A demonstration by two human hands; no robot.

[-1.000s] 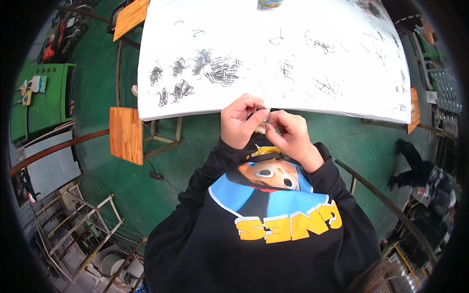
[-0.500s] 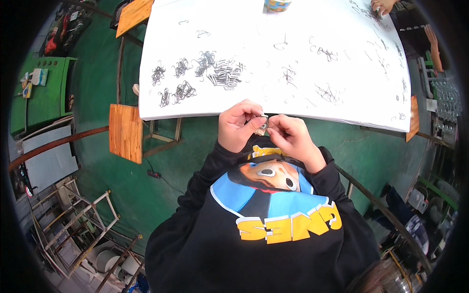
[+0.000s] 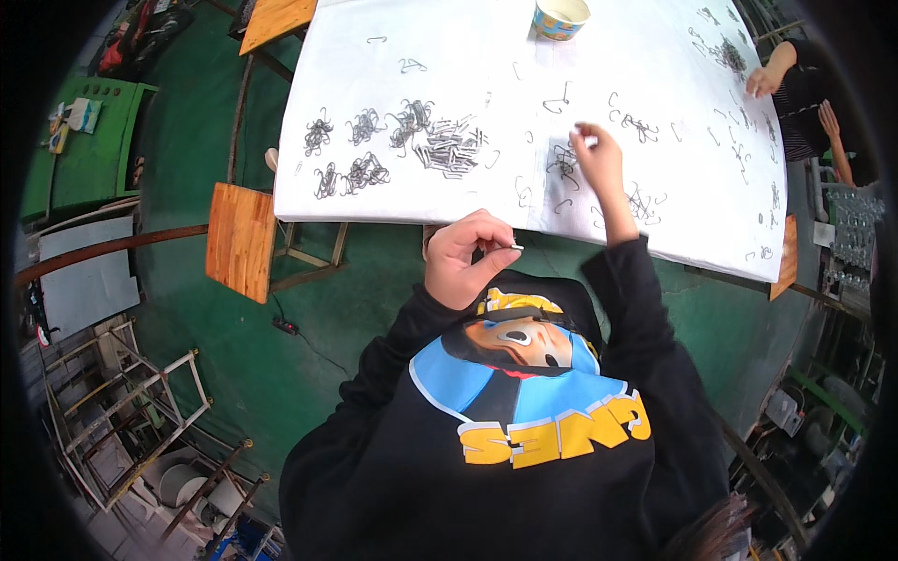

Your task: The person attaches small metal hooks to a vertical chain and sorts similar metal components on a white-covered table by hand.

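Note:
My left hand (image 3: 468,257) is in front of the table's near edge, thumb and forefinger pinching a short, light metal piece (image 3: 515,247). Over the white tabletop, my right hand (image 3: 602,166) reaches forward with its fingers curled and thumb close to them; whatever may be between the tips is too small to make out. Beside and under it lies a loose pile of thin dark wire hooks (image 3: 563,164). A single hook (image 3: 557,99) rests just beyond the fingertips. Left of there sits a heap of short grey metal strips (image 3: 452,148).
Several wire hook piles (image 3: 365,172) lie left of the strips, with another pile (image 3: 640,127) to the right. A paper tub (image 3: 560,19) stands at the far side. Across the right edge, another person's hand (image 3: 769,80) is near a dark pile. A wooden stool (image 3: 240,243) stands left.
My right hand has left my left hand and moved forward and right over the table. The left still pinches the small piece. The other person's hand has drawn back from its pile.

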